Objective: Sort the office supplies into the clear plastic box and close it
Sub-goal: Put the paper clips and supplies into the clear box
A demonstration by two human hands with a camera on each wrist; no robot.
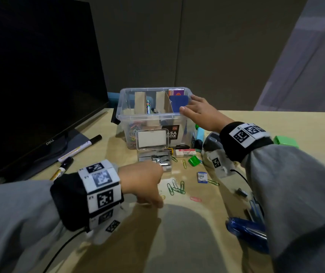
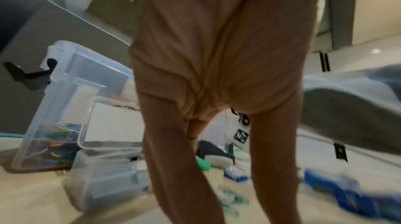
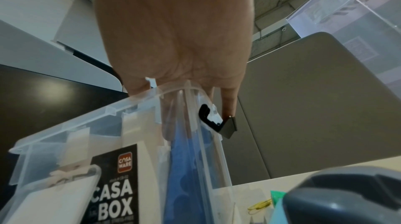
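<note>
Office workstation. A black Dell monitor [image 1: 39,79] stands at the left of a light wood tabletop [image 1: 187,233], which is enclosed behind by grey fabric partition panels [image 1: 216,56] of the cubicle type. Stationery lies scattered on the tabletop: markers [image 1: 79,148], coloured paper clips [image 1: 176,187], a small case of staples [image 1: 154,157], an eraser [image 1: 185,153] and a blue stapler [image 1: 246,230], around a clear plastic box [image 1: 153,117] fitted with cardboard dividers.

Right hand [image 3: 173,39] at 12 o'clock, fingers over near right corner of clear plastic box [image 3: 71,130]. Black latch [image 3: 206,116] on rim. Blue sheet [image 3: 186,176] inside. Grey object [image 3: 347,198] at 4 o'clock.
</note>
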